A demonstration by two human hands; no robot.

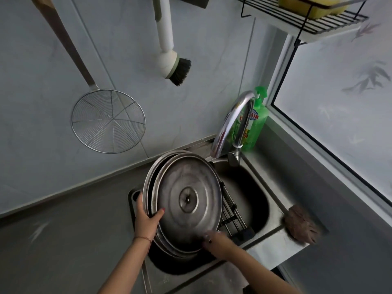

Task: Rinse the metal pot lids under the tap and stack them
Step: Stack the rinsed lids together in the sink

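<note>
Two metal pot lids (188,200) are held together, tilted on edge, over the left part of the sink (250,200), the front one showing its underside with a central rivet, the second nested just behind it with only its rim visible along the left and lower edges. Left hand (148,217) grips the left rim of the pair, thumb hooked over the front lid's edge and fingers curled behind the rear one; a thin red cord sits on that wrist. Right hand (214,242) is at the lower right rim of the front lid, fingertips touching the metal; the hand is blurred, and whether its fingers curl round the edge or merely press on it cannot be determined.

A curved chrome tap (233,124) stands at the back right corner of the sink, its spout ending just above the upper right rim of the lids. No stream of water can be made out at the spout (the picture is too soft there to judge). A green dish-soap bottle (256,122) stands directly behind the tap. A metal rack (231,211) lies across the sink, just to the right of the lids. A brownish scrubbing cloth (301,225) rests on the steel counter (273,251) at the sink's right edge.

On the wall hang a wire skimmer (108,122) with a wooden handle and a white-handled brush (174,66) with dark bristles. A black wire shelf (305,15) at upper right carries a yellow sponge (311,5).
</note>
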